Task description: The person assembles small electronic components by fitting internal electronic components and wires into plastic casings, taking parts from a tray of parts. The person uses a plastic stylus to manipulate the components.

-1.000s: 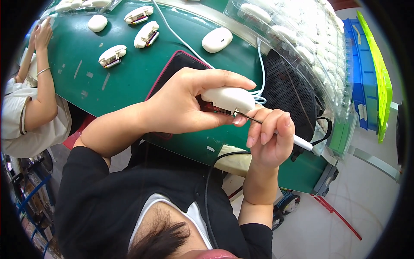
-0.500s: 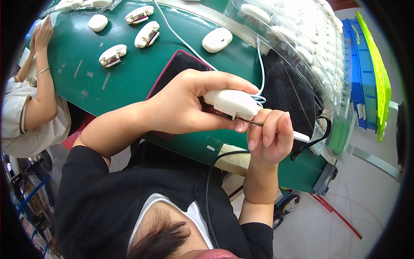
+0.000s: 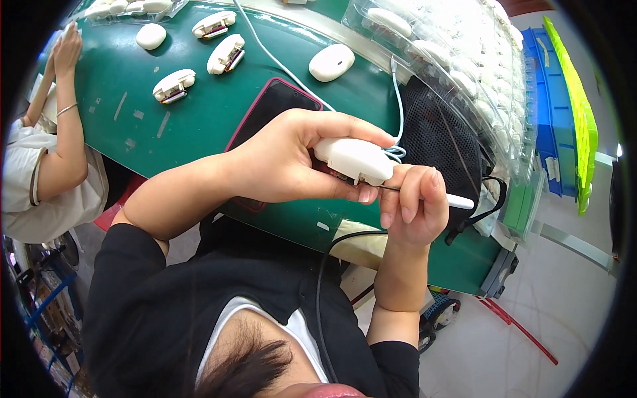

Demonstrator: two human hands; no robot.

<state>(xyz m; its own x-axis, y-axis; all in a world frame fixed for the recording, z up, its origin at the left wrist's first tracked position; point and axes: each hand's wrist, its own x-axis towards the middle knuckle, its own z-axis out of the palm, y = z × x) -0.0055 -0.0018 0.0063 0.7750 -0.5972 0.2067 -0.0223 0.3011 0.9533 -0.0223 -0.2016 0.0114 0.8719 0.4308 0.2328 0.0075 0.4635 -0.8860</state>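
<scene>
My left hand [image 3: 282,159] is closed around a white rounded plastic case [image 3: 355,159], fingers over the top and thumb along the lower side. Dark and reddish inner parts show at the case's lower edge. Bent fingers of my right hand [image 3: 419,205] grip a thin tool [image 3: 459,201] with a dark shaft and a white handle. The shaft's end meets the case's lower right edge beside my left thumb; its very tip is hidden. Beneath my left hand lies a black phone [image 3: 272,103] with a pink rim.
Several open white cases [image 3: 174,86] lie on the green table [image 3: 166,139]. A closed white case [image 3: 331,62] sits beyond the phone. Clear trays [image 3: 458,66] of white cases and a black mesh bag [image 3: 441,132] stand right. A co-worker's arm [image 3: 68,126] is far left.
My right hand and the tool have shifted very slightly, the handle's end tipping a little upward in the picture. The left hand keeps its hold on the case.
</scene>
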